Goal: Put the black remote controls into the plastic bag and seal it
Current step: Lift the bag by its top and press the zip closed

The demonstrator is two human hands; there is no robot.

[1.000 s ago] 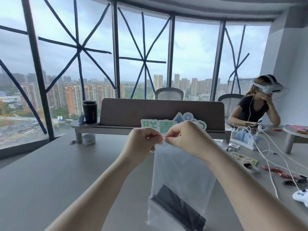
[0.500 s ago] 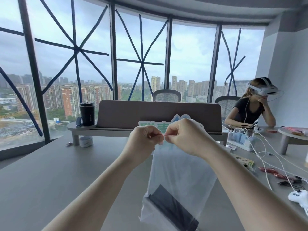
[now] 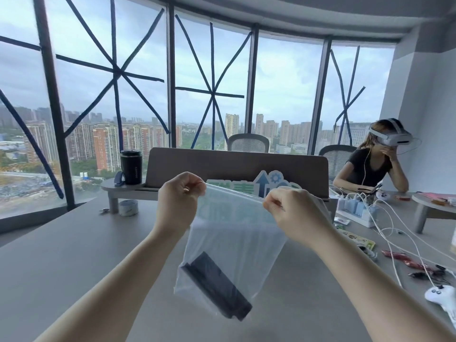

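I hold a clear plastic bag [image 3: 237,233] in the air above the grey table [image 3: 61,255]. My left hand [image 3: 179,201] pinches the bag's top left corner. My right hand [image 3: 293,213] pinches the top edge at the right. The top edge runs taut between the two hands. The black remote controls [image 3: 216,286] lie slanted at the bottom of the bag, stacked so I cannot tell how many. The bag hangs free and does not touch the table.
A low brown divider [image 3: 237,166] and a green-and-blue sign [image 3: 266,185] stand behind the bag. A black cup [image 3: 131,166] sits on a small shelf at left. Chargers, white cables [image 3: 385,233], wrappers and a white controller [image 3: 441,296] crowd the right side. A person with a headset [image 3: 375,164] sits far right.
My hands were together at the middle of the bag's top edge; now they have slid apart to its two ends, stretching the edge. The bag hangs slightly higher.
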